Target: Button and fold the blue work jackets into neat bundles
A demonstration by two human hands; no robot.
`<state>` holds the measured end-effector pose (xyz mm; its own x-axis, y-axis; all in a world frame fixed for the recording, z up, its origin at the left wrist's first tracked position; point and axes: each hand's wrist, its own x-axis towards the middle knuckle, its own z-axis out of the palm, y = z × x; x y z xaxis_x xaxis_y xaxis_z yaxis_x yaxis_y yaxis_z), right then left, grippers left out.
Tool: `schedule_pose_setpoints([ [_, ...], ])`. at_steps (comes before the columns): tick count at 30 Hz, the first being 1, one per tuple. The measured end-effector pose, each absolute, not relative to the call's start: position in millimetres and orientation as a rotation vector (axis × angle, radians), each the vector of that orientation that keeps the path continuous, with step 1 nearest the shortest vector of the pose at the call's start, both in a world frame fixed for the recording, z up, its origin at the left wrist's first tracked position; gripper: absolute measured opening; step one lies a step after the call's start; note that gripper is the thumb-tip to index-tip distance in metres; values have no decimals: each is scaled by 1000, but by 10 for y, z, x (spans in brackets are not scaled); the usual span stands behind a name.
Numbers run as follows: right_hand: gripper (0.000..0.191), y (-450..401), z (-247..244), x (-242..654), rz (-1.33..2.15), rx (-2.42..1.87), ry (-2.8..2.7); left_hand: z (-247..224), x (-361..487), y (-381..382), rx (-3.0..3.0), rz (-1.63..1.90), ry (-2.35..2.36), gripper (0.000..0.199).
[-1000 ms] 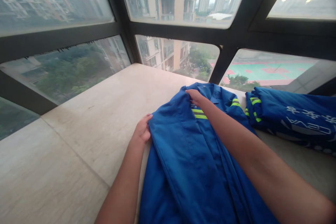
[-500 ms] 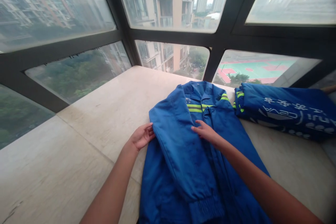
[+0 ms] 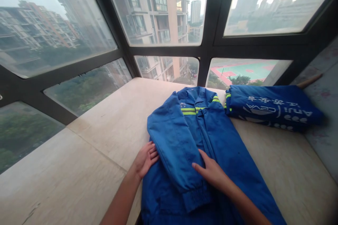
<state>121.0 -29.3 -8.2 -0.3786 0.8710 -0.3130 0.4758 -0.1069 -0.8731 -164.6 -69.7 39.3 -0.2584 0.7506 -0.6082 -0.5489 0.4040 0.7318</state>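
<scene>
A blue work jacket [image 3: 224,147] with yellow-green reflective stripes lies front up on a pale stone ledge, collar toward the window. One sleeve [image 3: 176,147] is folded across its front, the elastic cuff toward me. At the sleeve's left edge my left hand [image 3: 145,159] rests palm up, fingers stretched out against the fabric and not gripping. My right hand [image 3: 212,173] touches the sleeve's right side above the cuff, with thumb and forefinger apart. Its other fingers are partly hidden beneath the hand.
On the right lies a folded blue garment [image 3: 271,107] with white lettering, against the wall. A wooden stick end [image 3: 310,81] shows behind it. Dark window frames [image 3: 169,50] border the stone ledge [image 3: 105,126] at the back and left.
Both hands have moved down along the folded sleeve toward the cuff. My right hand has come onto the sleeve's right edge, and the cuff lies slightly further left. The view has shifted.
</scene>
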Motion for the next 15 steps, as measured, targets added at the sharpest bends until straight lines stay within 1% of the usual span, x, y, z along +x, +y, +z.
schedule_pose_setpoints([
  [3,81,-550,-115,1228,1428,-1494,-1879,308,-1391,-1002,298,1240,1428,33],
  [7,88,-710,60,984,1600,-1369,-1648,298,-1229,-1039,411,1288,1535,59],
  [9,86,-802,196,837,1645,-1281,-1472,367,-1217,-978,456,1369,1600,69],
  [12,81,-1072,332,712,1573,-1255,-1275,471,-1248,-976,544,1472,1626,75],
  [15,79,-1470,242,721,1484,-1271,-1273,416,-1318,-1144,572,1452,1609,84],
])
